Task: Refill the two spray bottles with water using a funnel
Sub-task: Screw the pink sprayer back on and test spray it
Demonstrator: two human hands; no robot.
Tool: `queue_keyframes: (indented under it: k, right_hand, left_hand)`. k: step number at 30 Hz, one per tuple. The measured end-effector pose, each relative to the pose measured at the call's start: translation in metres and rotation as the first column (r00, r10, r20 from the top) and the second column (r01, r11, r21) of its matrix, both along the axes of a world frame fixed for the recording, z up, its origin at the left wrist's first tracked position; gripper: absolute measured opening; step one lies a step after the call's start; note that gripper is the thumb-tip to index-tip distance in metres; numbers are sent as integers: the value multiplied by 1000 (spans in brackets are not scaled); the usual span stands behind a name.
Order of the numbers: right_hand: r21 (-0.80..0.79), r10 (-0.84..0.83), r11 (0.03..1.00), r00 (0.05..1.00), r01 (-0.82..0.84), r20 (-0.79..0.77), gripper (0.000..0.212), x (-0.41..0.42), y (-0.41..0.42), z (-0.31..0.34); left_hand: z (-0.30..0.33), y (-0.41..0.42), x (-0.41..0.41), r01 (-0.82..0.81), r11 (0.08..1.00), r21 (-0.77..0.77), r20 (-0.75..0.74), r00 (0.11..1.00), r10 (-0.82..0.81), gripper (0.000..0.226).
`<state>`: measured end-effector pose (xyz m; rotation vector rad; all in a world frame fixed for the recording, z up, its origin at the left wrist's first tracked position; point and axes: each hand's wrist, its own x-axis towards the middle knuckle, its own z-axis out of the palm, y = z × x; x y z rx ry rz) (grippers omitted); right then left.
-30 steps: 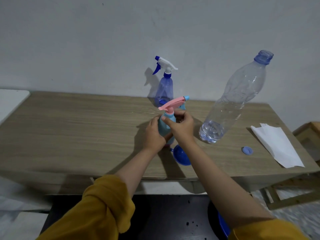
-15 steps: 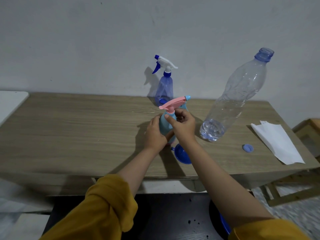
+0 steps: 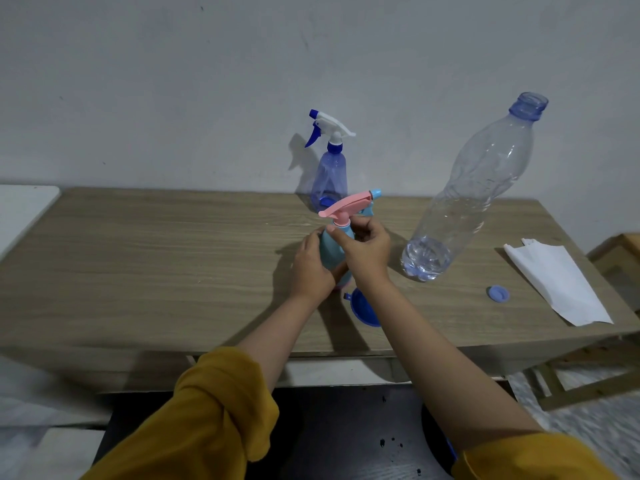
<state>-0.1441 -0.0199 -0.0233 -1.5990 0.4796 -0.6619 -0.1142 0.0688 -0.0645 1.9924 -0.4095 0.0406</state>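
Note:
A light blue spray bottle (image 3: 330,247) with a pink trigger head (image 3: 344,206) stands upright mid-table. My left hand (image 3: 311,265) grips its body. My right hand (image 3: 367,249) pinches the collar just under the pink head. Behind it, near the wall, stands a clear blue spray bottle (image 3: 329,178) with a white and blue head. A blue funnel (image 3: 362,308) lies on the table beneath my right wrist, partly hidden. A large clear water bottle (image 3: 467,202) with its neck uncapped stands to the right, holding a little water at the bottom.
The wooden table (image 3: 156,271) runs along a grey wall. A blue bottle cap (image 3: 498,293) and a white sheet of paper (image 3: 557,282) lie at the right end. A wooden frame (image 3: 616,258) stands beyond the right edge.
The pink head has shifted slightly between my right fingers, which have moved around the collar. The view has tilted a little; the other objects stay put.

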Motion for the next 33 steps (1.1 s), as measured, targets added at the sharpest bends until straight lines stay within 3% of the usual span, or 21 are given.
queue_keyframes:
  k: [6,10,15,21,26,31,33]
  right_hand:
    - [-91,16,996,1000,-18,-16,43,-2,4,-7]
    - [-67,-12,998,1000,11,-19,28,1,3,-5]
    - [-3,-82,997,996,82,-25,37,5,10,-1]
    - [-128,-7,992,999,0,-53,40,2,4,-12]
    - [-79,-53,996,997,48,-56,25,3,5,-2]
    - [-114,-96,989,995,92,-35,22,1,12,0]
    - [-161,-140,978,990,134,-26,31,0,16,-2]
  left_hand:
    - [2,0,1,5,1000,0,3,1000,-5,68]
    - [-2,0,1,2,1000,14,16,1000,-2,72]
    - [-1,0,-2,-1,1000,-27,26,1000,2,62]
    - [1,1,-1,3,1000,6,28,1000,-3,64]
    - [-2,0,0,13,1000,-13,37,999,-12,69]
    - [1,1,-4,12,997,-70,17,1000,-10,56]
    - [5,1,-6,10,995,-102,15,1000,-8,45]
